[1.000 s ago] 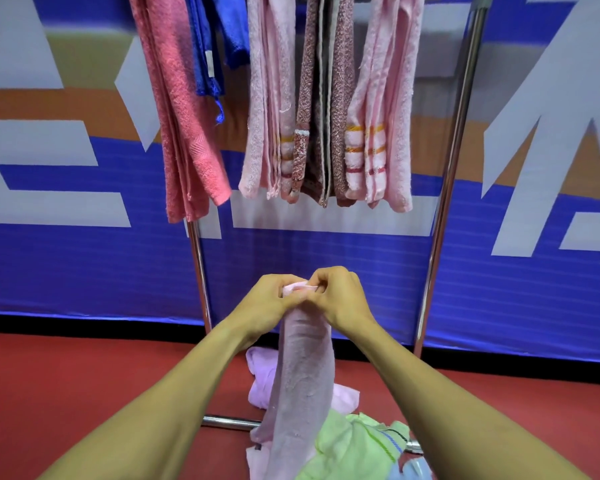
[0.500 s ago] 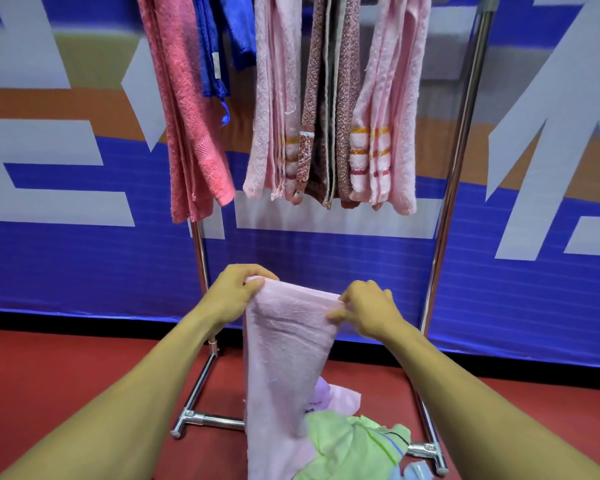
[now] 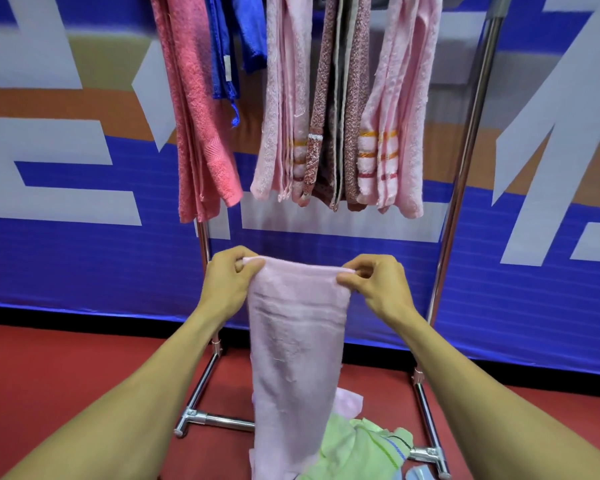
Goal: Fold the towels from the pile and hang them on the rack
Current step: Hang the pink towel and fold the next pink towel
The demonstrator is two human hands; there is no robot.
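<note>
Two hands are gripping one pale pink terry towel (image 3: 297,344) by its top corners — the left hand (image 3: 230,285) is pinching the left corner, the right hand (image 3: 378,285) the right, so the towel is hanging straight down in front of the chrome metal rack (image 3: 465,188). Its lower end is reaching the small pile on the red floor (image 3: 66,375), where a light green towel (image 3: 357,448) and a lilac cloth (image 3: 349,403) are lying. On the rack, five towels are hanging side by side — one coral (image 3: 198,109), one blue (image 3: 229,46), two pale pink, one speckled brown (image 3: 340,109).
</note>
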